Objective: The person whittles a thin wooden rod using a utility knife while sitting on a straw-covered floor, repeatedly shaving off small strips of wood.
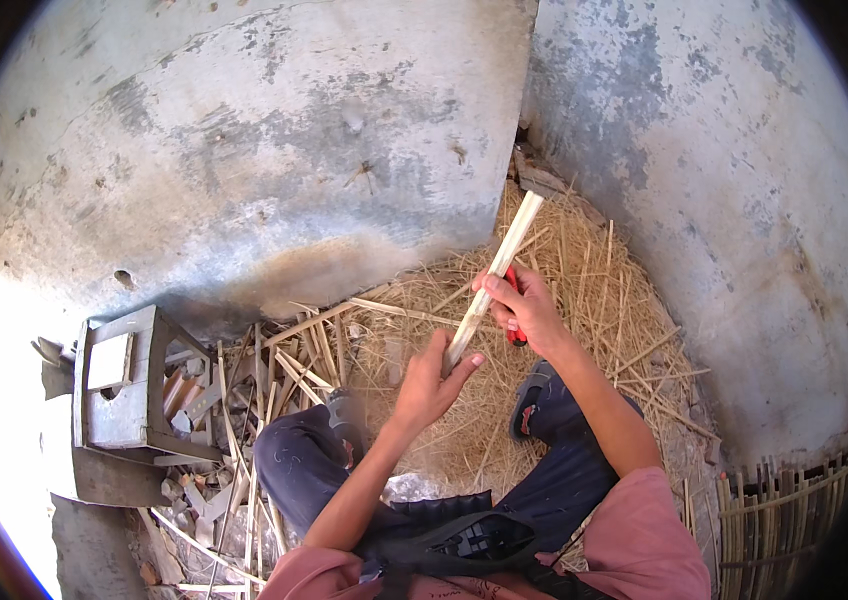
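Observation:
A long pale strip (504, 250), which looks like split bamboo, slants up and away to the right in front of me. My left hand (431, 387) is closed around its near end, the thumb stretched along the side. Farther up, my right hand (527, 308) is closed on a red-handled tool (515, 334), and its thumb presses on the strip. The fingers cover most of the tool, so its blade or jaws cannot be made out. Both hands are above the shavings, between my bent knees.
Thin straw-coloured shavings (584, 260) cover the floor up to the worn walls (344, 130). At left a wooden box-like stool (149, 400) lies among sticks and rubble (199, 500). A slatted rack (784, 510) stands at lower right. My sandalled feet (534, 395) are close below the hands.

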